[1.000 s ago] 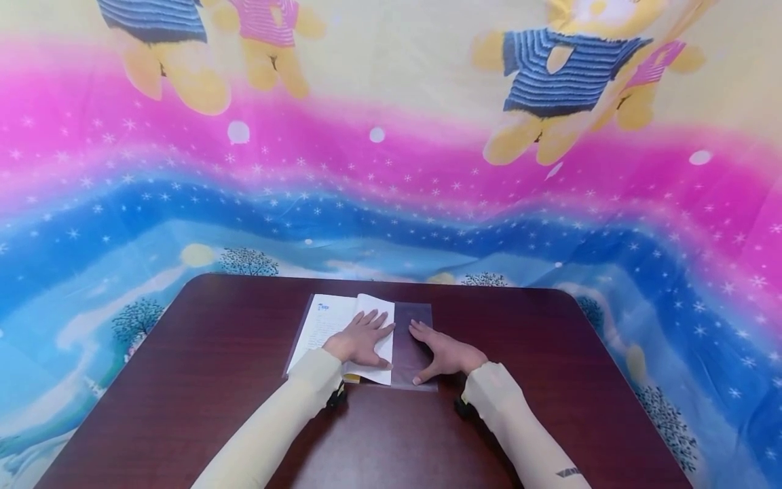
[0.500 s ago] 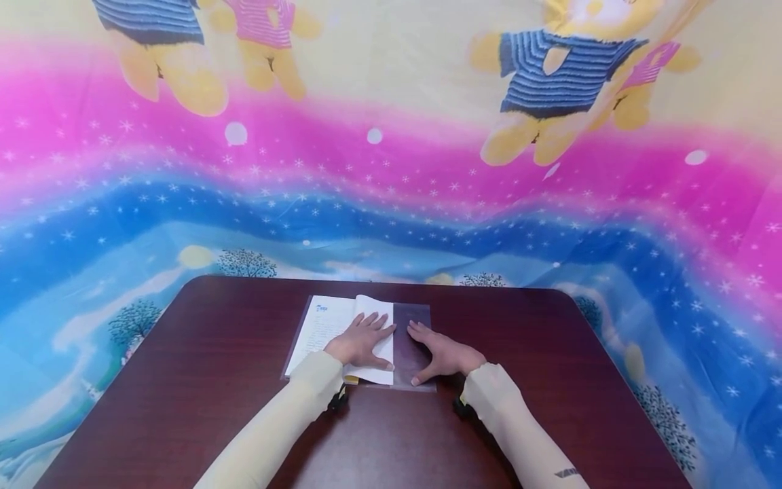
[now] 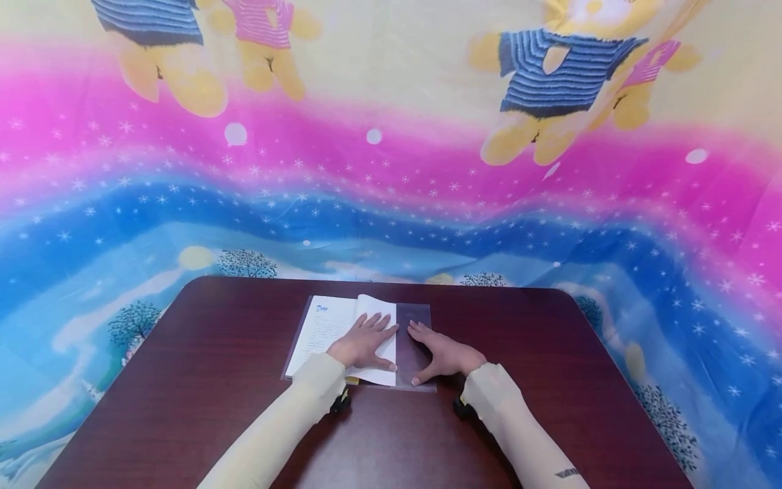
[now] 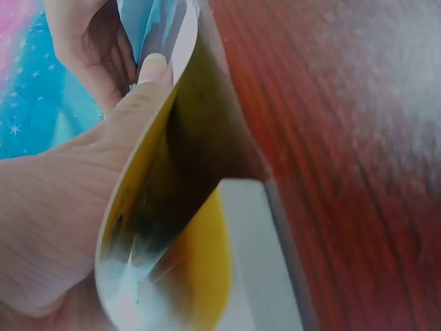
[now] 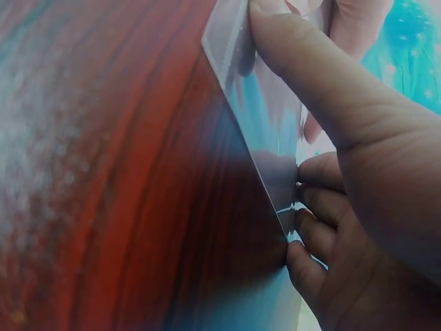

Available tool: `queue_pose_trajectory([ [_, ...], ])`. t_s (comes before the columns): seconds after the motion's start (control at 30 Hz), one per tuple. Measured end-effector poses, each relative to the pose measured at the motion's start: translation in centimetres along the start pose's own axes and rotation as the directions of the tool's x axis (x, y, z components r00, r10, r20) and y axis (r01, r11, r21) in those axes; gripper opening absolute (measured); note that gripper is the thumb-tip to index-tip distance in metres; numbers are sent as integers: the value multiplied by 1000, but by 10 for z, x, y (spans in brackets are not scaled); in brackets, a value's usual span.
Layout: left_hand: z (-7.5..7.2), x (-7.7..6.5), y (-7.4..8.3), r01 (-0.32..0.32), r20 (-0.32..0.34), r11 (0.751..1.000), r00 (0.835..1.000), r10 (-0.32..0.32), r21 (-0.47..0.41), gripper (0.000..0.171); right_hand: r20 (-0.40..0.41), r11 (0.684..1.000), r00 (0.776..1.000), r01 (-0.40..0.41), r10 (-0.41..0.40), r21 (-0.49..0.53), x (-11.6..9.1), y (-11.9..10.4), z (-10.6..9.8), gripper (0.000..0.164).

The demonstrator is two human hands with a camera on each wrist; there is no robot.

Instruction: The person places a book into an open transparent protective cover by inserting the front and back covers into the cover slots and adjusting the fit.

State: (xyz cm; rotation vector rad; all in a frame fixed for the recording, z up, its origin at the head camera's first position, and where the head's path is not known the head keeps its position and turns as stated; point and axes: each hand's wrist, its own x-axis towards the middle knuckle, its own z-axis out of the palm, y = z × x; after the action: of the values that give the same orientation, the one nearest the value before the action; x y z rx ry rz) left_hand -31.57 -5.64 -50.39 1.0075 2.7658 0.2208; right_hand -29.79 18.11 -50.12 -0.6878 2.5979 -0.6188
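A book [image 3: 313, 339] with a white printed page on top lies on the table. From its right side a bent cover [image 3: 385, 375], white on the upper face, reaches over a clear plastic sheet [image 3: 402, 372]. My left hand [image 3: 362, 344] presses on this cover with spread fingers, thumb near its edge. In the left wrist view the cover [image 4: 207, 117] bows above the table beside the thick page block [image 4: 258, 255], its underside yellowish. My right hand [image 3: 451, 354] rests on the right part of the sheet, fingers extended; the right wrist view shows its thumb on the plastic [image 5: 265, 138].
The dark red wooden table [image 3: 232, 353] has rounded far corners. Behind it hangs a printed cloth [image 3: 391, 176] with bears, snowflakes and trees, close along the far edge. A strip of plastic shows along the book's left side.
My left hand has slid slightly to the right, and the cover's edge has shifted right with it over the plastic sheet. My right hand stays in place.
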Motion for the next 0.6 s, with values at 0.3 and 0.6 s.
queue_pose_trajectory([
  [0.3, 0, 1, 9, 16, -15, 999, 1000, -16, 47, 88, -1, 1000, 1000, -6, 6, -7, 1, 0, 1, 110],
  [0.6, 7, 11, 22, -59, -50, 997, 997, 57, -43, 91, -4, 1000, 1000, 2, -2, 21, 2, -4, 3, 110],
])
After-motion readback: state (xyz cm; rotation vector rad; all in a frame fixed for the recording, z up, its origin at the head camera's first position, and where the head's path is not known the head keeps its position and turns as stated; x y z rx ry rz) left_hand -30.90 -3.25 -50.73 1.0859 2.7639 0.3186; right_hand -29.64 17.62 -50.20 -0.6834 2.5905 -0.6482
